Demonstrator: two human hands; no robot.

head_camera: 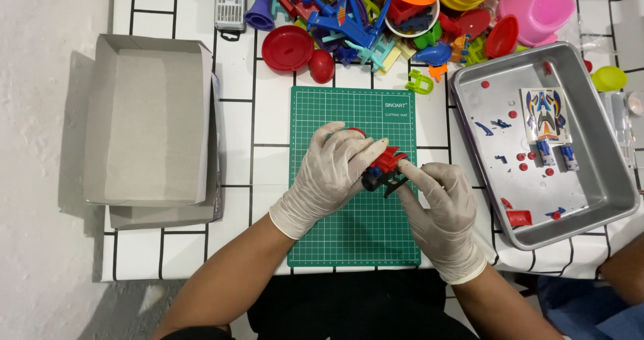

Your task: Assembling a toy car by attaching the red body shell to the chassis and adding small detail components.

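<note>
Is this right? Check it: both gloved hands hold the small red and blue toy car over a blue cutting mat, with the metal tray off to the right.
Not quite: the cutting mat is green, not blue, as the head view shows. The rest stands: the left hand and right hand, both gloved, hold the small red and blue toy car over it, metal tray to the right.

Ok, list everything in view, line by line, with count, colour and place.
toy car: one, red, blue and black, held over the mat between both hands
cutting mat: one, green with a grid, centre of the table
metal tray: one, silver, right of the mat
small parts: several, red and blue, scattered in the tray
sticker sheet: one, blue, white and orange, in the tray
cardboard box: one, grey, open, left of the mat
toy pile: many, mixed bright colours, along the far edge
table: one, white with black lines
left hand: one, white glove, gripping the toy car
right hand: one, white glove, fingertips on the toy car
</note>
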